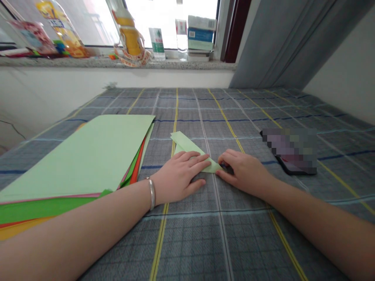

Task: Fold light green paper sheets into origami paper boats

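A folded piece of pale green paper (187, 142) lies on the plaid cloth, narrowing to a point at its right end. My left hand (183, 173), with a silver bangle at the wrist, rests flat on the paper with its fingers stretched out, covering its lower left part. At the pointed right end, my right hand (241, 169) has its fingers curled in a pinch on the tip. The thumb and fingertips hide part of that corner.
Left of my hands lies a stack of large coloured sheets (96, 152), pale green on top. A phone (293, 152), partly pixelated, lies to the right. Along the windowsill (88, 62) stand a yellow bottle (130, 35), a tube (157, 43) and boxes (200, 35). A grey curtain (281, 43) hangs at right.
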The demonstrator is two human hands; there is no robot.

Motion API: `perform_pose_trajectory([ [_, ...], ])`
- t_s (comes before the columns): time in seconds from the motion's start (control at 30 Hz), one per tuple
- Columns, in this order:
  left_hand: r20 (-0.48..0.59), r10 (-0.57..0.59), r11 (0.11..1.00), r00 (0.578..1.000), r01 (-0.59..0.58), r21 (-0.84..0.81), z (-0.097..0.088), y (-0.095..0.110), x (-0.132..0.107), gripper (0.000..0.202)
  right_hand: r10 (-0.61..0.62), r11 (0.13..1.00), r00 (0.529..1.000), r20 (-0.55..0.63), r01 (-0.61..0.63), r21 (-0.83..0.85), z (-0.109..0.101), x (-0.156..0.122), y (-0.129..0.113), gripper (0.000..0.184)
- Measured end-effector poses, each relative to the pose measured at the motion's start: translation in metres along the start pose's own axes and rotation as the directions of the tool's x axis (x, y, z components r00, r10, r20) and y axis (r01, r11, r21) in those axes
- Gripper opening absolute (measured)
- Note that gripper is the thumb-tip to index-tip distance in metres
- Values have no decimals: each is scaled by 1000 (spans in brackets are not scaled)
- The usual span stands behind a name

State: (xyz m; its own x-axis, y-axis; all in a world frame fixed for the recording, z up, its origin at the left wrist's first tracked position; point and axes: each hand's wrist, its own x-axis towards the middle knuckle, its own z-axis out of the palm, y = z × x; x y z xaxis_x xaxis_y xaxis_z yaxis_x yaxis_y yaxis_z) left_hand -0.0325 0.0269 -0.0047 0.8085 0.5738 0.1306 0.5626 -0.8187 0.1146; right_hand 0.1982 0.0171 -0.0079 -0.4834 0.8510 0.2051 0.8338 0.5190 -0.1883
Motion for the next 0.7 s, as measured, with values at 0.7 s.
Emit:
perform_pose_trajectory([
  [0.7, 10, -620, 783, 785, 617, 72, 10, -23, 13, 64, 138, 978, 987, 84, -150, 145, 6, 15, -1, 26],
])
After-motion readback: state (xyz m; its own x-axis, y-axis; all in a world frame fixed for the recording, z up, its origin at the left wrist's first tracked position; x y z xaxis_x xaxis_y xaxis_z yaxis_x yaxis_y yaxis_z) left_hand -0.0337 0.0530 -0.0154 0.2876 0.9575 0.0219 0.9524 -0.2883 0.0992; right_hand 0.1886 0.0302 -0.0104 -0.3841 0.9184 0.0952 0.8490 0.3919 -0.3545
